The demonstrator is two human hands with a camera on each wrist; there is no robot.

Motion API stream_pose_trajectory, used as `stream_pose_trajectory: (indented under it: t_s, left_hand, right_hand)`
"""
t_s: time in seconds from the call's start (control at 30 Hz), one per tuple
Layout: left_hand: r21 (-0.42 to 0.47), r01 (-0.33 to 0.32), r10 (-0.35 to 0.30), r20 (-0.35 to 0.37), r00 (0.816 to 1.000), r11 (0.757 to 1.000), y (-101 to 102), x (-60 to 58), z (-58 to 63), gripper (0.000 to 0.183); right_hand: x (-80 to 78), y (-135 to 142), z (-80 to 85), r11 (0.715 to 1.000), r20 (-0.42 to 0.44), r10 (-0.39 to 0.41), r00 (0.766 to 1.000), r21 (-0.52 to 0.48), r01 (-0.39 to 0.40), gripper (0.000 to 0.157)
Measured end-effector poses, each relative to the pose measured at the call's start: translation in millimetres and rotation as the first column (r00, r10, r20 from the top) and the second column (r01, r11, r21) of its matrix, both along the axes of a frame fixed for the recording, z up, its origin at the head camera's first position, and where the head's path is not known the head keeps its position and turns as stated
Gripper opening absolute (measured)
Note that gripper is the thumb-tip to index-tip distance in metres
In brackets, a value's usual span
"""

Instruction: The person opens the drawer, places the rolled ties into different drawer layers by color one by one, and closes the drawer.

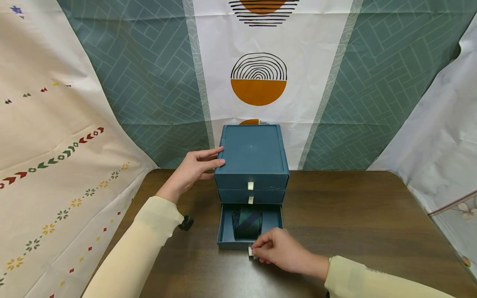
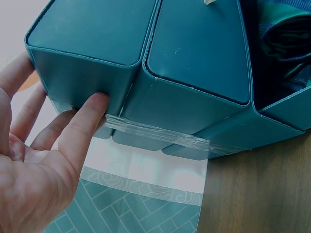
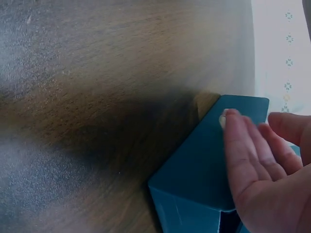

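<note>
A blue three-drawer box (image 1: 251, 153) stands on the table, its bottom drawer (image 1: 226, 227) pulled out. Inside that drawer lies a rolled dark green and navy striped necktie (image 1: 247, 223), its coil (image 2: 286, 36) partly visible in the left wrist view. My left hand (image 1: 193, 167) rests on the box's left side, fingers mostly straight and spread. At the drawer front, my right hand (image 1: 279, 250) pinches the small white pull tab (image 1: 251, 252) between thumb and fingers. In the right wrist view the tab (image 3: 223, 120) shows just beyond the fingertips.
The two upper drawers are closed, each with a white tab (image 1: 251, 186). Clear tape (image 2: 160, 131) runs along the box's side. Brown wooden table (image 1: 350, 219) surrounds the box, and a patterned curtain (image 1: 149, 62) hangs behind it.
</note>
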State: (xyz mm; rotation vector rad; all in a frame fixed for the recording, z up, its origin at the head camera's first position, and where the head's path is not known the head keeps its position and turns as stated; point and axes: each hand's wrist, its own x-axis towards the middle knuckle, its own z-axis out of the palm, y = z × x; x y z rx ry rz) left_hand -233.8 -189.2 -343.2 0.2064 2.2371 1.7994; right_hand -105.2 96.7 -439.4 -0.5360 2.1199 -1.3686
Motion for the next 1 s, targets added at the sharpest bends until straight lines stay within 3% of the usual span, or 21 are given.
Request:
stream_pose_trajectory:
  t_s: [0.17,0.43,0.63,0.87,1.0]
  left_hand:
    - [0.0,-0.004,0.004,-0.014,1.0,1.0,-0.5,-1.2,-2.7,0.054]
    - [0.004,-0.001,0.002,-0.013,1.0,1.0,0.1,-0.1,-1.6,0.054]
    - [0.003,-0.007,0.007,-0.013,1.0,1.0,0.0,-0.6,-2.1,0.054]
    - [0.005,-0.005,0.005,0.002,1.0,1.0,0.1,-1.8,-2.2,0.054]
    - [0.001,0.007,-0.007,0.01,1.0,1.0,2.3,5.3,7.5,0.054]
  right_hand:
    - [0.9,-0.4,-2.4,0.998,-0.07,0.04,0.997,0.058,-0.036,0.022]
    - [5.1,-1.7,-6.8,0.991,-0.066,0.068,0.995,0.116,-0.06,0.029]
    - [11.5,-6.1,-9.9,0.991,-0.066,0.085,0.994,0.106,-0.077,0.035]
    - [11.4,-8.2,-15.4,0.992,-0.115,0.057,0.992,0.118,-0.043,0.03]
    - [9.6,-8.1,-17.4,0.992,-0.161,0.028,0.987,0.126,-0.007,0.026]
